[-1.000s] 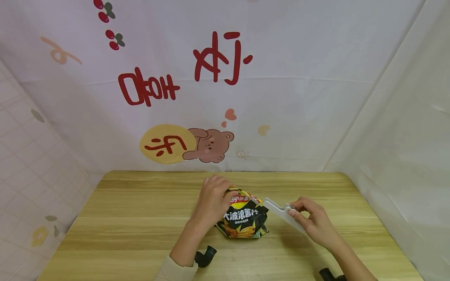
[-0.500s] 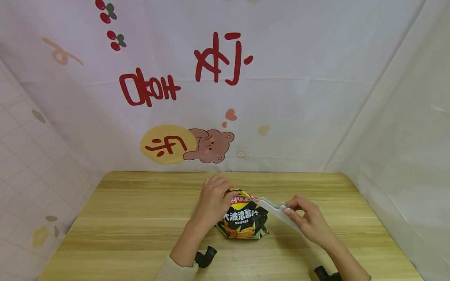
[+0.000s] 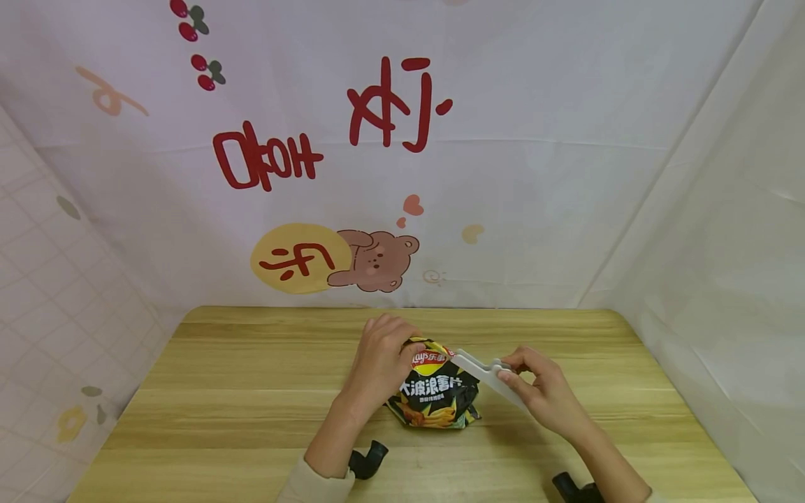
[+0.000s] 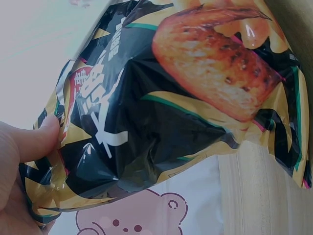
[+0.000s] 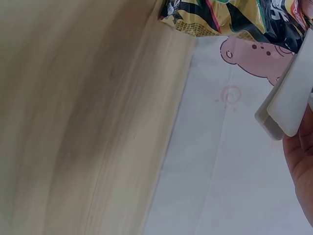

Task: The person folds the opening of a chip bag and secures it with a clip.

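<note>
A black and yellow chip bag (image 3: 437, 398) stands upright on the table, its top edge folded over. My left hand (image 3: 380, 356) pinches the bag's upper left corner; in the left wrist view the thumb (image 4: 41, 137) presses on the front of the folded edge. My right hand (image 3: 547, 391) pinches a white bag clip (image 3: 484, 377) between thumb and fingers. The far end of the clip lies over the right part of the bag's top edge. In the right wrist view the two white plates of the clip (image 5: 291, 93) stand slightly apart beside the bag (image 5: 234, 19).
Black curved pieces lie near the front of the wooden table (image 3: 251, 391), one by the left forearm (image 3: 371, 461) and one by the right forearm (image 3: 575, 489). A white printed cloth (image 3: 534, 209) hangs behind the table and along its sides.
My right hand has moved left with the bag clip, which now reaches further along the bag's top edge. The left hand and the bag have stayed nearly still.
</note>
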Available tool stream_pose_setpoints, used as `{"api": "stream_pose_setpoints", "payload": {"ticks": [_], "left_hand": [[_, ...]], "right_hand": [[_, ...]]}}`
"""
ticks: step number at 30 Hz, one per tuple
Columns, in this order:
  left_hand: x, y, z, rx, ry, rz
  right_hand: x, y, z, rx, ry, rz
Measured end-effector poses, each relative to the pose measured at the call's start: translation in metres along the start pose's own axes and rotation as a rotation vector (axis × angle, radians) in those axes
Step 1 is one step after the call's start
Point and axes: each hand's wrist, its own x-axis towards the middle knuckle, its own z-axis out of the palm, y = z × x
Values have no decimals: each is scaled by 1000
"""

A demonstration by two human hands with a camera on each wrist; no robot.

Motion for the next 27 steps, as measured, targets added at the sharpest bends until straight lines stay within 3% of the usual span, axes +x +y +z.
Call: {"api": "stream_pose_setpoints", "payload": {"ticks": [27], "left_hand": [[3,0,1,-16,8,-16]], "right_hand": [[26,-9,18,45,-2,-17]]}}
